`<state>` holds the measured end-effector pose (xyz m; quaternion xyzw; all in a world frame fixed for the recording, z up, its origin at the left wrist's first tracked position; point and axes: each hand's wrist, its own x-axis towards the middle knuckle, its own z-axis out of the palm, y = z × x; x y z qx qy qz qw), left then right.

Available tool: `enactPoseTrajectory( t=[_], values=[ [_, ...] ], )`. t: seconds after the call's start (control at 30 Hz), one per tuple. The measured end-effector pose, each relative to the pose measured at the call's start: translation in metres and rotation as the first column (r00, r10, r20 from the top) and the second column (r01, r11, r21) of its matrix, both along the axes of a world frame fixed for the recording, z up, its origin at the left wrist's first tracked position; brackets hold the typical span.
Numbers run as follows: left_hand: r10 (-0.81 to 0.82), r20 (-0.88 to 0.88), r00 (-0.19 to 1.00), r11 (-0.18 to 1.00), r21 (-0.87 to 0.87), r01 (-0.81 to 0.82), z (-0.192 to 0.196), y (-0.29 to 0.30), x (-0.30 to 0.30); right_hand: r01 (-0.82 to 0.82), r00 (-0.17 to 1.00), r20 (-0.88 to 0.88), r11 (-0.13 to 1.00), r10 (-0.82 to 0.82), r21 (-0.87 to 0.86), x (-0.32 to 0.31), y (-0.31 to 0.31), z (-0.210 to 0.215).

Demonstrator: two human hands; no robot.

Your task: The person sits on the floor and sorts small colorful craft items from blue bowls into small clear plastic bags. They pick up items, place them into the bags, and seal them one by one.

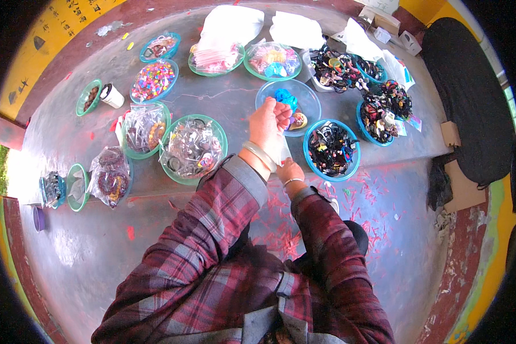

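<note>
My left hand (pixel 269 121), with a pale bangle at the wrist, is raised over the near edge of a clear, blue-rimmed bowl (pixel 311 110). Its fingers are curled closed, and what they hold, if anything, is hidden. Inside that bowl lie a bright blue bundle (pixel 285 98) and a round, colourful piece (pixel 298 120). Lower and to the right, my right hand (pixel 292 171) is closed at the bottom of a small, clear plastic bag (pixel 284 151), which stretches up toward my left wrist. A blue bowl of black hair ties (pixel 331 150) stands just right of my hands.
Left of my hands are a green bowl of small bagged pieces (pixel 194 150) and another with plastic bags (pixel 145 131). Bowls of pink packets (pixel 216 59) and colourful beads (pixel 153 80) stand farther back. A white cup (pixel 112 96) is at left. Red scraps (pixel 281 238) litter the lower floor.
</note>
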<state>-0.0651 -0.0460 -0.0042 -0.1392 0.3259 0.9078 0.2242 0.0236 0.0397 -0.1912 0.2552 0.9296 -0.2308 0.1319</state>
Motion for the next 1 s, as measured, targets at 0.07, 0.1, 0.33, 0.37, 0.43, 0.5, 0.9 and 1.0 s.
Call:
enactPoseTrajectory(
  t=[0.07,0.1,0.33,0.37,0.43,0.5,0.9,1.0],
  values=[
    [0.002,-0.025,1.000,1.000,-0.001,-0.002,-0.001,0.001,0.002,-0.014,0.999,0.032,1.000,0.013,0.022,0.001,-0.002,-0.001],
    [0.000,-0.022,1.000,1.000,-0.011,0.000,-0.001,0.002,0.003,-0.008,0.999,0.031,1.000,0.008,0.019,0.000,-0.001,-0.010],
    [0.003,-0.036,0.999,0.998,-0.057,-0.005,-0.003,0.005,0.003,-0.049,0.996,-0.076,0.999,0.048,-0.012,0.000,0.011,0.003],
    [0.002,-0.055,0.998,0.998,-0.060,-0.005,-0.006,0.002,0.000,-0.069,0.991,-0.111,0.998,0.067,-0.013,-0.001,0.015,0.018],
    [0.006,-0.120,0.993,0.996,-0.091,-0.017,-0.007,0.001,-0.003,-0.083,0.965,-0.249,0.997,0.082,0.003,-0.002,0.038,0.038],
    [0.023,-0.210,0.977,0.988,-0.146,-0.054,0.001,0.002,-0.002,-0.033,0.928,-0.371,0.987,-0.027,-0.155,0.002,0.066,0.066],
    [-0.656,-0.144,0.741,0.754,-0.097,0.649,0.026,0.028,0.045,0.065,0.690,-0.719,0.983,0.082,0.174,0.076,0.064,0.234],
    [-0.612,-0.168,0.773,0.789,-0.059,0.612,0.030,0.037,0.055,0.031,0.700,-0.712,0.994,0.055,0.107,0.078,0.068,0.232]
  ],
)
